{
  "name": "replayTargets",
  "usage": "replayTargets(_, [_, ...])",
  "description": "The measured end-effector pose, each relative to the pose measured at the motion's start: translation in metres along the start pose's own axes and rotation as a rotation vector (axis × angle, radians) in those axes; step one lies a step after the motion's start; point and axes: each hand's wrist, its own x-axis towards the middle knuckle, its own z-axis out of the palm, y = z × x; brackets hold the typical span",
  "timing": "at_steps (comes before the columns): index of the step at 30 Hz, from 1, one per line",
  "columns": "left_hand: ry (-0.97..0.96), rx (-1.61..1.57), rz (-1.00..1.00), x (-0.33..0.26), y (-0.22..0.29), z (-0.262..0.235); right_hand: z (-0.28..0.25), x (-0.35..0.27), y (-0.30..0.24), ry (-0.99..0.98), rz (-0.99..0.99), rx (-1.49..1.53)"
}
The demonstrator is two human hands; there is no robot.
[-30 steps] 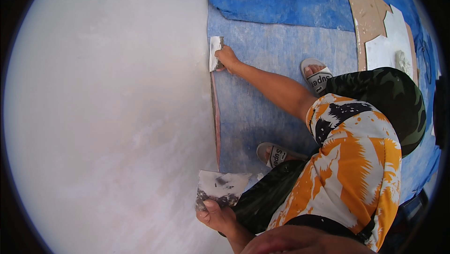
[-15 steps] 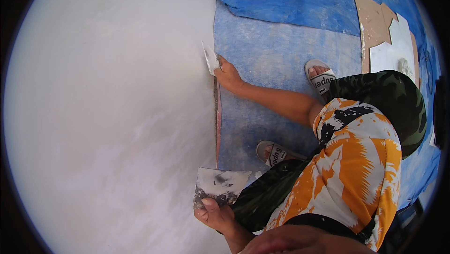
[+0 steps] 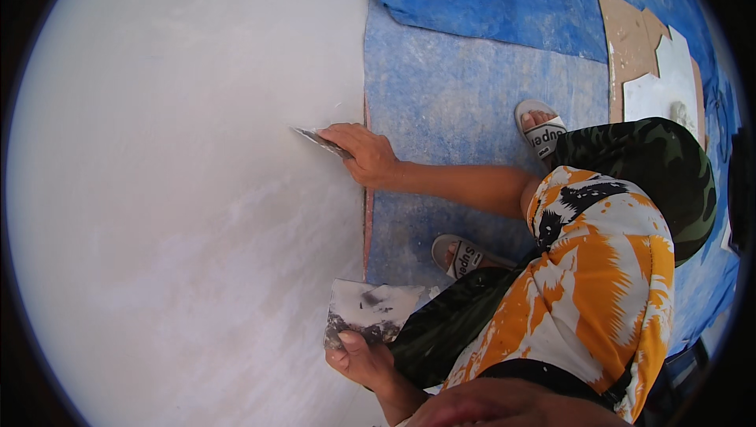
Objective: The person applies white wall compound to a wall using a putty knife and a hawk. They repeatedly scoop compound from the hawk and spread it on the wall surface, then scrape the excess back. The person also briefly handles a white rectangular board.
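In my right hand [image 3: 364,151] is a putty knife [image 3: 319,140], its thin blade seen nearly edge-on over the smooth white wall [image 3: 181,159]. The fingers wrap its grip, and the blade's tip points left. I cannot tell whether the blade touches the wall. Lower down, my left hand [image 3: 362,358] grips a flat square plate [image 3: 374,301] by its near edge, thumb on top. Pale putty and dark smears cover the plate. The fingers beneath it are mostly hidden.
Blue sheeting [image 3: 472,80] covers the floor along the wall's foot, with a darker blue sheet [image 3: 488,1] overlapping it. Cut cardboard [image 3: 622,41] and a white panel [image 3: 657,96] lie at the upper right. My sandalled feet [image 3: 543,135] stand on the sheeting.
My right hand has moved down and left in the picture, from beside the wall's edge to over the wall. The putty knife has turned to point left. My left hand and plate stay nearly still.
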Motion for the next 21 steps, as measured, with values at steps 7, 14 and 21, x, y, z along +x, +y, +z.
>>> replayTargets(7, [0.065,0.009,0.005,-0.004,-0.001,-0.007,-0.017,0.015,0.121,0.045,1.122,0.787])
replayTargets(14, [0.081,-0.010,0.006,-0.008,0.000,-0.008,-0.003,0.041,0.135,-0.026,1.205,0.698])
replayTargets(21, [0.060,-0.024,-0.016,-0.004,0.001,-0.005,0.019,0.028,0.026,-0.131,0.291,-0.005])
